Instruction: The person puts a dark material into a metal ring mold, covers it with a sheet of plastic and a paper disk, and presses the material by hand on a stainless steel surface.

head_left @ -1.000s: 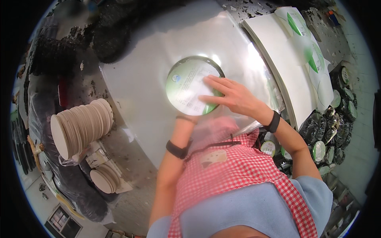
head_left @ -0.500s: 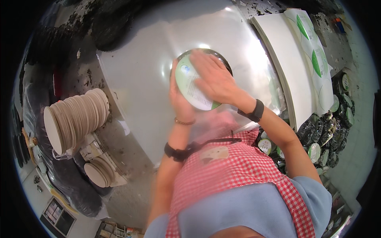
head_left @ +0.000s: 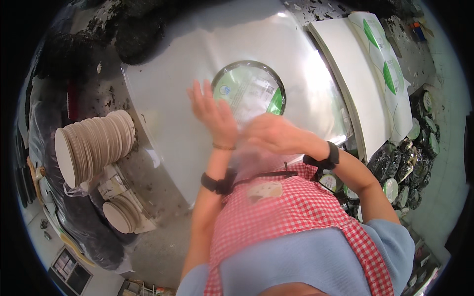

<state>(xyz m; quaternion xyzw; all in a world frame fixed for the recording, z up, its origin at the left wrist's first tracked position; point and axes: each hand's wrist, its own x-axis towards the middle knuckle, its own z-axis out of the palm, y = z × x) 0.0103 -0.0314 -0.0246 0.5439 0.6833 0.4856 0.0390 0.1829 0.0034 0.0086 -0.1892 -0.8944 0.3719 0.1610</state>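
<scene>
Where the red checked apron [head_left: 296, 207] ends, the right hand [head_left: 279, 134] is just beside the left wrist, pointing left. It is a blur, so I can't tell if its fingers are closed or holding anything. A bit to the left of it, the left hand [head_left: 213, 113] is up, with its fingers spread apart and nothing in them that I can see. The round pack [head_left: 253, 86], with a green and white label, sits on the far side of the right hand, to the right of the left fingers. It is round like a plate (so it has no long way to point). The left hand looks nearer, with a bit of it in front of the pack's left edge; I can't tell if they touch. The right hand is by the near edge. A big shiny sheet [head_left: 168, 108] goes all around the pack, and past that, far left, is a dark heap [head_left: 140, 37].
</scene>
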